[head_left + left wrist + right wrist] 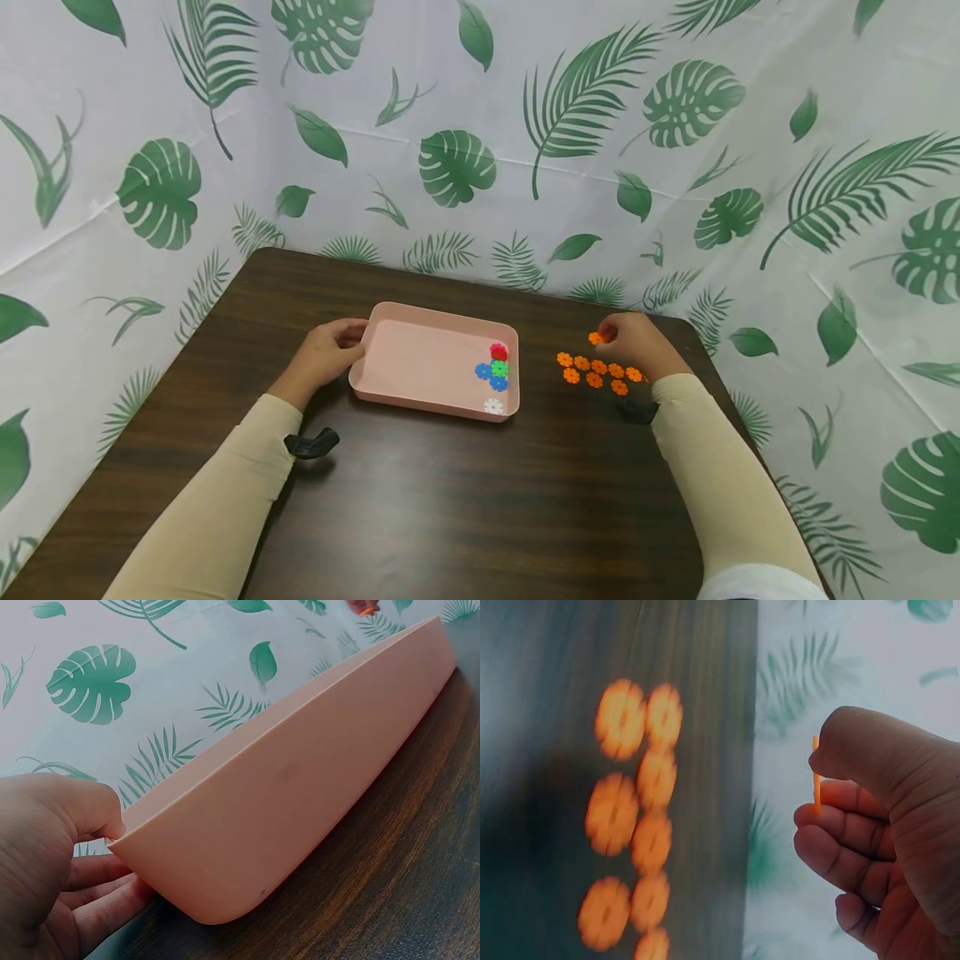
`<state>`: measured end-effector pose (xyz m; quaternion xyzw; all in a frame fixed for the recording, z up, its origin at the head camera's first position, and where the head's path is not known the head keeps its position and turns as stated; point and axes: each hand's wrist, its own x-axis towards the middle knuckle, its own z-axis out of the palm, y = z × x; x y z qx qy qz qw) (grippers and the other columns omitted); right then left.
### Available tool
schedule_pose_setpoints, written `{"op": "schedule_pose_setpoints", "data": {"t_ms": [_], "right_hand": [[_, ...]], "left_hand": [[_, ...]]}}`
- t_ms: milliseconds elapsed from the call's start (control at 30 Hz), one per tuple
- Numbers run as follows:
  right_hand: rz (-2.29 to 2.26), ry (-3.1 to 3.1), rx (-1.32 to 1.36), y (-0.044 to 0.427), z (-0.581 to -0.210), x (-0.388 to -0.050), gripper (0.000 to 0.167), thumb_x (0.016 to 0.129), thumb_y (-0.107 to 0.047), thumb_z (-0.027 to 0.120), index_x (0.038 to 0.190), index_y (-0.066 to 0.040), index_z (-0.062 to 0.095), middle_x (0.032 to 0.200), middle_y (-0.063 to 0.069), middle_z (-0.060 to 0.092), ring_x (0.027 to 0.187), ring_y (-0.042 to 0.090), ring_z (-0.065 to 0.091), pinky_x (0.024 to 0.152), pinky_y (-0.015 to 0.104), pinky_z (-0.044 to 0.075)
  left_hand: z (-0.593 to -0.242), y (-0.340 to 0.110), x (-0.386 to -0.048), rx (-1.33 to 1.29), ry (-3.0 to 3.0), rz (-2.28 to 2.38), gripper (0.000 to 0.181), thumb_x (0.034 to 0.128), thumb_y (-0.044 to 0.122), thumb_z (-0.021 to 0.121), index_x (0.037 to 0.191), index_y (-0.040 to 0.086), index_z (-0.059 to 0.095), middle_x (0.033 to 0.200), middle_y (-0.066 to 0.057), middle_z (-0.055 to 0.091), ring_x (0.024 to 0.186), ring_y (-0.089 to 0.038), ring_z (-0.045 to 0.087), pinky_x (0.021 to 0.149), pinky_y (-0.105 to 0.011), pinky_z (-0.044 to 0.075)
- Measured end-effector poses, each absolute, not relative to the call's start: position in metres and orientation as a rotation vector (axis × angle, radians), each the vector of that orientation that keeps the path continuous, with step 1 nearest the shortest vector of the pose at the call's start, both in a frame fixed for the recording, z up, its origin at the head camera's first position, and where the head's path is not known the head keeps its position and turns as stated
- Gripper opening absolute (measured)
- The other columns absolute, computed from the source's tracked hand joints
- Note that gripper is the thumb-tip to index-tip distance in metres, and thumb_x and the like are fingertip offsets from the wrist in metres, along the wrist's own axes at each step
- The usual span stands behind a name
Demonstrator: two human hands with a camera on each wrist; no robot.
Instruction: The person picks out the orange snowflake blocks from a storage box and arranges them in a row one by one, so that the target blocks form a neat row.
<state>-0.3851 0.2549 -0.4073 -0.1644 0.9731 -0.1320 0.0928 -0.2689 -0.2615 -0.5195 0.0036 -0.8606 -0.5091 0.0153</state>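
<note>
My left hand pinches the left end of a shallow pink tray. In the left wrist view its thumb presses on the rim and the other fingers lie against the outer wall. Held up between the thumb and fingers of my right hand is an orange notched disc, seen edge-on in the right wrist view. Below that hand, more orange notched discs lie on the table in two rows. Inside the tray's right end are red, green, blue and white discs.
The dark wooden table runs back to a white cloth wall printed with green leaves. Black wrist mounts sit on both forearms, close above the tabletop.
</note>
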Motion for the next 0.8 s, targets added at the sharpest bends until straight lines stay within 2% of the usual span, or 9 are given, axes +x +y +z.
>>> {"op": "schedule_pose_setpoints", "data": {"t_ms": [400,567,800], "right_hand": [[-0.309,2.895,-0.265,0.337,-0.446,-0.377,0.039,0.089,-0.025,0.076,0.113,0.006,0.07,0.107,0.021,0.07,0.091,0.034,0.065,0.084,0.055,0.057],[-0.297,2.876,-0.199,0.352,-0.462,-0.372,0.041,0.086,-0.024,0.078,0.11,0.008,0.07,0.101,0.02,0.07,0.088,0.032,0.064,0.085,0.055,0.056],[-0.274,2.883,-0.216,0.36,-0.476,-0.367,0.033,0.083,-0.02,0.08,0.102,0.005,0.071,0.091,0.015,0.069,0.08,0.028,0.062,0.081,0.051,0.056]], "left_hand": [[-0.517,-0.265,-0.268,0.03,-2.697,-1.579,0.052,0.0975,0.016,0.062,0.147,0.004,0.055,0.135,-0.023,0.064,0.121,-0.04,0.062,0.102,-0.055,0.052],[-0.517,-0.264,-0.267,0.025,-2.703,-1.566,0.052,0.0977,0.016,0.062,0.147,0.004,0.055,0.135,-0.024,0.064,0.121,-0.04,0.062,0.101,-0.055,0.052],[-0.518,-0.262,-0.268,0.01,-2.692,-1.569,0.051,0.0975,0.015,0.063,0.147,0.004,0.055,0.134,-0.024,0.065,0.12,-0.04,0.063,0.1,-0.055,0.053]]}}
